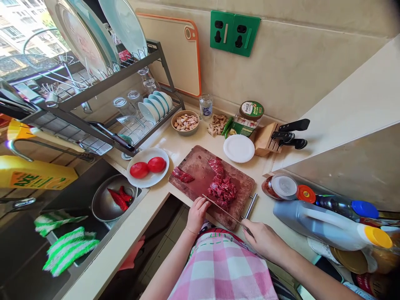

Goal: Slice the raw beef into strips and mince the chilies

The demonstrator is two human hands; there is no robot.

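Daylight from upper left, bright counter, dim sink.
We see the window partly washed out and pale glare on the counter beside the rack; wide-angle stretch pulls at the edges (dark patches mark our right-hand corners), yet we find the board fairly crisp.

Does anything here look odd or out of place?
Nothing looks spilled around the chopped red meat. Slightly odd: slender red chillies sit in a round metal vessel inside the dark sink, unlike the red tomatoes on a round white plate.

Bare forearms aslant inward, left hand in a curl, right hand in a grip.
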